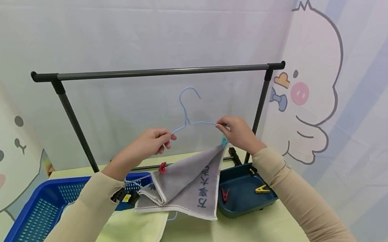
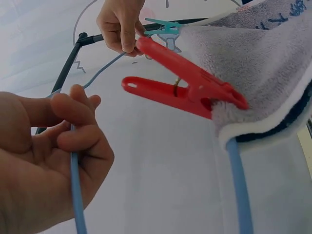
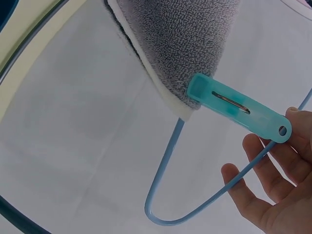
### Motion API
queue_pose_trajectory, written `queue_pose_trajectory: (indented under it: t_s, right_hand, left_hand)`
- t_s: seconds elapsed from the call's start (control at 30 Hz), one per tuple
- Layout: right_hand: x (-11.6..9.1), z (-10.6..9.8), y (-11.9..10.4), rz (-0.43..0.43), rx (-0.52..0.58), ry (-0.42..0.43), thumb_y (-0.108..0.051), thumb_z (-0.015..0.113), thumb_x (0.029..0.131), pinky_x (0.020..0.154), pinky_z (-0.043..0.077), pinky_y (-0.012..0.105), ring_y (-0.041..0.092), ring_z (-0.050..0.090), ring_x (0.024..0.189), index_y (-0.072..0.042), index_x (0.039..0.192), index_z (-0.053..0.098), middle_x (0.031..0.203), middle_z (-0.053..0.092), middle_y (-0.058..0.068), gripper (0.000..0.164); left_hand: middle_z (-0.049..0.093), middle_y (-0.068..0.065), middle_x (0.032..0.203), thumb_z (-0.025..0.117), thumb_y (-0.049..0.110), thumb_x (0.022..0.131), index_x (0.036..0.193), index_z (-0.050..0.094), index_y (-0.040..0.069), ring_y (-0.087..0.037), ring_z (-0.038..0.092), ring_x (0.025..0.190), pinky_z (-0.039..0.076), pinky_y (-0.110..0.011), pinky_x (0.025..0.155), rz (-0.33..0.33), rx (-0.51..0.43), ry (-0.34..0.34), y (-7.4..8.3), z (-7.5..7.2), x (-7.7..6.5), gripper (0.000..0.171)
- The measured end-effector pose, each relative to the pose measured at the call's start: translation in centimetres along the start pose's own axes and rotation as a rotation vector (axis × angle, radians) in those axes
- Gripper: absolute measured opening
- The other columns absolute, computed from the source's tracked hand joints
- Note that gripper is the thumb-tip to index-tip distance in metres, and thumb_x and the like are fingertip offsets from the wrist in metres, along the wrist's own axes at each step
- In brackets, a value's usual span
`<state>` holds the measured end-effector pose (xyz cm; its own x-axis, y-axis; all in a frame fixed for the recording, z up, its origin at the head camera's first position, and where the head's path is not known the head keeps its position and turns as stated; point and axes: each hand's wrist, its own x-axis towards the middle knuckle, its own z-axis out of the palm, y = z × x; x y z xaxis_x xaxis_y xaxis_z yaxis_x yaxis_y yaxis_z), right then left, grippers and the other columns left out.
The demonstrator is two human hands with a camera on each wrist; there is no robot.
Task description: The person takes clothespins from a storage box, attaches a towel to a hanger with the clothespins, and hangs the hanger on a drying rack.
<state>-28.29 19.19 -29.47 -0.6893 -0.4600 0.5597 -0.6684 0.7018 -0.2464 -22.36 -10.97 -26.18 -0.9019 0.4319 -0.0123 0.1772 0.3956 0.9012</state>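
Observation:
A light blue wire hanger [image 1: 187, 121] is held up between both hands, its hook pointing upward. My left hand [image 1: 156, 141] grips one sloping shoulder of the wire, and my right hand [image 1: 238, 133] pinches the opposite shoulder. From the hanger hangs a grey towel [image 1: 189, 187] with dark lettering and a white border, its lower part folded over unevenly. Near the left hand, a red clothespin [image 2: 180, 80] clamps the towel to the lower wire. On the other side a teal clothespin [image 3: 239, 108] bites the towel's corner, close beside the right fingers.
Behind the hands stands a dark drying rack with a horizontal bar [image 1: 158, 71]. At the left, a blue basket [image 1: 21, 237] has a yellow towel [image 1: 132, 235] draped in it. A dark teal tray [image 1: 242, 210] on the right contains a red clip [image 1: 225, 194] and a yellow clip [image 1: 262, 189].

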Motion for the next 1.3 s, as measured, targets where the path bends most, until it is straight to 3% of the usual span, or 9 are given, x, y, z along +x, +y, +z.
queue_pose_trajectory:
  t_s: [0.27, 0.47, 0.67, 0.83, 1.3]
  right_hand:
    - [0.4, -0.7, 0.8, 0.018, -0.022, 0.015, -0.015, 0.059, 0.095, 0.074, 0.05, 0.038, 0.021, 0.063, 0.083, -0.003, 0.103, 0.068, 0.095, 0.067, 0.009, 0.017]
    - [0.9, -1.4, 1.1, 0.001, -0.032, 0.037, -0.015, 0.058, 0.095, 0.076, 0.05, 0.039, 0.022, 0.063, 0.085, -0.002, 0.101, 0.068, 0.095, 0.067, 0.011, 0.018]
    - [1.8, -2.2, 1.1, 0.009, -0.043, 0.04, -0.015, 0.058, 0.095, 0.076, 0.049, 0.04, 0.024, 0.063, 0.087, -0.001, 0.102, 0.068, 0.096, 0.068, 0.012, 0.018]
    - [2.4, -2.8, 1.2, 0.013, -0.054, 0.054, -0.015, 0.057, 0.096, 0.078, 0.049, 0.041, 0.026, 0.063, 0.089, 0.0, 0.103, 0.067, 0.098, 0.067, 0.013, 0.019]
    - [4.2, -3.8, 1.8, 0.069, -0.085, 0.066, -0.016, 0.055, 0.097, 0.087, 0.046, 0.042, 0.03, 0.06, 0.101, 0.0, 0.107, 0.065, 0.106, 0.065, 0.015, 0.021]
  left_hand:
    - [0.052, -0.006, 0.08, 0.038, 0.016, 0.104, 0.116, 0.059, -0.003, -0.013, 0.038, 0.056, 0.032, -0.024, 0.051, 0.033, 0.008, 0.022, -0.1, -0.2, -0.2, 0.031]
    - [0.05, -0.007, 0.081, 0.038, 0.018, 0.104, 0.115, 0.059, -0.001, -0.015, 0.037, 0.057, 0.034, -0.026, 0.056, 0.023, 0.009, 0.021, 0.1, -0.4, -0.2, 0.031]
    - [0.048, -0.008, 0.079, 0.038, 0.018, 0.104, 0.111, 0.06, 0.002, -0.017, 0.03, 0.054, 0.033, -0.03, 0.058, 0.051, -0.018, 0.073, 0.4, -0.1, 0.0, 0.029]
    - [0.048, -0.007, 0.078, 0.04, 0.02, 0.103, 0.109, 0.061, 0.003, -0.018, 0.033, 0.057, 0.033, -0.031, 0.06, 0.056, -0.019, 0.117, 0.9, 0.2, 0.4, 0.028]
    - [0.045, -0.007, 0.074, 0.044, 0.021, 0.102, 0.104, 0.063, 0.005, -0.017, 0.03, 0.051, 0.03, -0.027, 0.052, 0.081, -0.019, 0.202, 2.9, 0.9, 1.3, 0.025]
